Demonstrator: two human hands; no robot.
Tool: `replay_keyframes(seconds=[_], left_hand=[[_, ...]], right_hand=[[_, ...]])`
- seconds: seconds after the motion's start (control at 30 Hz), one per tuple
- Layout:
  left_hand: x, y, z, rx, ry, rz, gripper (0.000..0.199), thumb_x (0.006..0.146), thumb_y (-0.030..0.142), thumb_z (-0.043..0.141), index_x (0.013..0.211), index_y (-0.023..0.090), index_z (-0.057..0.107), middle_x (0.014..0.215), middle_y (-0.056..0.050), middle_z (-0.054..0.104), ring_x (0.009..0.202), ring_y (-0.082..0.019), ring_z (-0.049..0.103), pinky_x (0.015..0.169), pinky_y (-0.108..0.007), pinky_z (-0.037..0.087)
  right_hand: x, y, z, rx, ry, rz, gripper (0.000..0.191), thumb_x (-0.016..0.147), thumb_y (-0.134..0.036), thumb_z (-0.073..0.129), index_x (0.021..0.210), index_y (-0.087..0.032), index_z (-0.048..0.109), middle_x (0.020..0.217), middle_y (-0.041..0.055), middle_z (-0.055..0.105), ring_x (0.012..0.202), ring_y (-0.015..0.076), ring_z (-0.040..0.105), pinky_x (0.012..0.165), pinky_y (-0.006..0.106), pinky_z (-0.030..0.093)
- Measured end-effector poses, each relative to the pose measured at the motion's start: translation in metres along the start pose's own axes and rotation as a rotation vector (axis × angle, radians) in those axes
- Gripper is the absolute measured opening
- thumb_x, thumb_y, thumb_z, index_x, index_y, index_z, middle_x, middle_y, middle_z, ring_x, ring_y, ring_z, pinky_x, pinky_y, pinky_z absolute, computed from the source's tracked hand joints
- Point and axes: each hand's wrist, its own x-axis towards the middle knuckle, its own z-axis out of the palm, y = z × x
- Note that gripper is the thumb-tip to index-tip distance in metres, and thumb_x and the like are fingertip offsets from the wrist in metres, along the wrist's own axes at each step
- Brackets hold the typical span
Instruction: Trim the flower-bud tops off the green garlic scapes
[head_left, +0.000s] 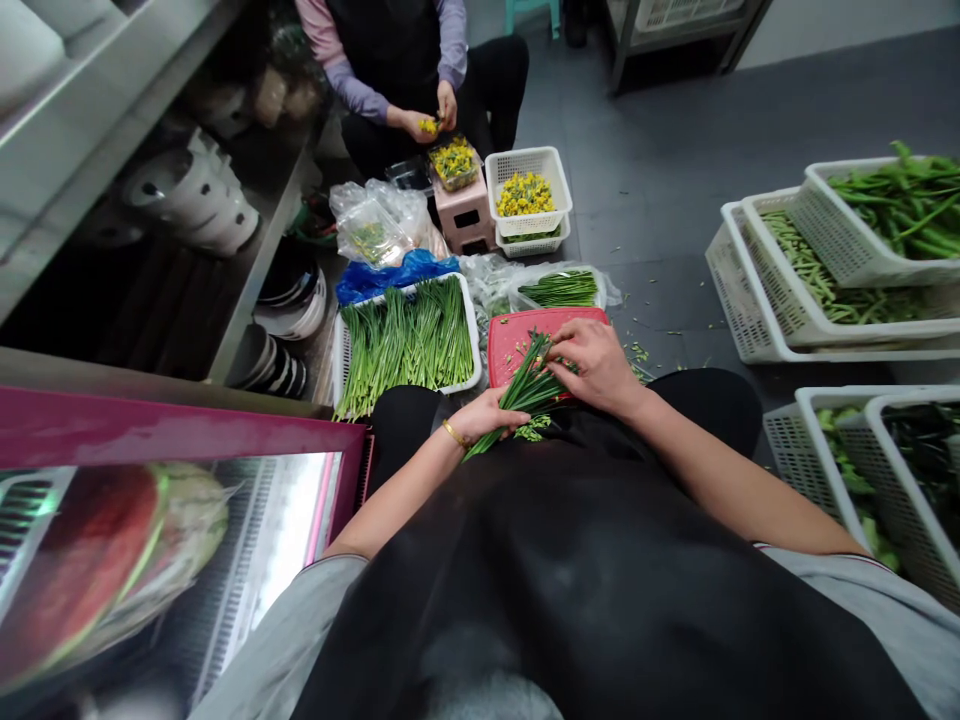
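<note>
The bare left hand (491,415) (a gold bangle (454,433) circled its wrist) gripped a bunch of slender green stems (531,388). Right of it, the right hand (595,362) bent its fingers at the bunch; whether they pinched anything, I could not tell. Beyond the left hand lay a red plastic board (504,345); leftward, a white perforated plastic basket (474,335).

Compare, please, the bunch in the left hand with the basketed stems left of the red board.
The held bunch is small; the basketed stems are far more numerous. The left hand grips the held bunch; no hand touches the basketed stems. Both look slender and green.
</note>
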Motion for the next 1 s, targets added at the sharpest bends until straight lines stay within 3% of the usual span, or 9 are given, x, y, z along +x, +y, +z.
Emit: replay_keyframes(seconds=[0.17, 0.37, 0.7, 0.8, 1.0], left_hand=[[0.000, -0.001, 0.001, 0.030, 0.003, -0.009, 0.045, 0.059, 0.037, 0.079, 0.088, 0.014, 0.053, 0.055, 0.008, 0.052, 0.043, -0.005, 0.043, 0.045, -0.020, 0.034], [0.000, -0.004, 0.000, 0.060, 0.001, -0.026, 0.038, 0.061, 0.034, 0.077, 0.083, 0.015, 0.053, 0.055, 0.007, 0.052, 0.046, -0.006, 0.044, 0.047, -0.021, 0.035], [0.001, -0.005, 0.000, 0.053, -0.042, -0.040, 0.042, 0.058, 0.038, 0.079, 0.079, 0.016, 0.050, 0.054, 0.008, 0.051, 0.046, -0.006, 0.044, 0.046, -0.021, 0.034], [0.001, -0.005, 0.001, 0.068, -0.055, -0.033, 0.041, 0.058, 0.037, 0.078, 0.078, 0.016, 0.049, 0.053, 0.008, 0.051, 0.045, -0.006, 0.043, 0.045, -0.021, 0.034], [0.000, -0.004, 0.002, 0.088, -0.067, -0.042, 0.041, 0.058, 0.034, 0.079, 0.083, 0.015, 0.053, 0.058, 0.007, 0.052, 0.049, -0.006, 0.044, 0.047, -0.020, 0.035]], right_hand=[[-0.001, -0.001, 0.009, -0.172, -0.137, -0.125, 0.011, 0.083, -0.026, 0.060, 0.088, -0.021, 0.069, 0.098, 0.0083, 0.064, 0.101, 0.0259, 0.052, 0.094, 0.044, 0.036], [-0.003, -0.001, 0.010, -0.167, -0.159, -0.119, 0.016, 0.084, -0.031, 0.061, 0.095, -0.022, 0.068, 0.094, 0.0075, 0.061, 0.090, 0.0228, 0.050, 0.091, 0.042, 0.034], [-0.006, -0.003, 0.006, -0.116, -0.185, -0.149, 0.016, 0.084, -0.034, 0.062, 0.084, -0.019, 0.063, 0.082, 0.0072, 0.061, 0.082, 0.0220, 0.051, 0.082, 0.036, 0.037], [-0.003, 0.003, 0.011, 0.022, -0.242, -0.082, 0.017, 0.082, -0.033, 0.066, 0.079, -0.018, 0.061, 0.077, 0.0059, 0.064, 0.076, 0.0196, 0.055, 0.078, 0.034, 0.039], [-0.004, 0.007, 0.018, 0.460, -0.333, 0.229, 0.024, 0.080, -0.039, 0.064, 0.073, -0.016, 0.065, 0.069, 0.0019, 0.067, 0.062, 0.0141, 0.059, 0.061, 0.026, 0.043]])
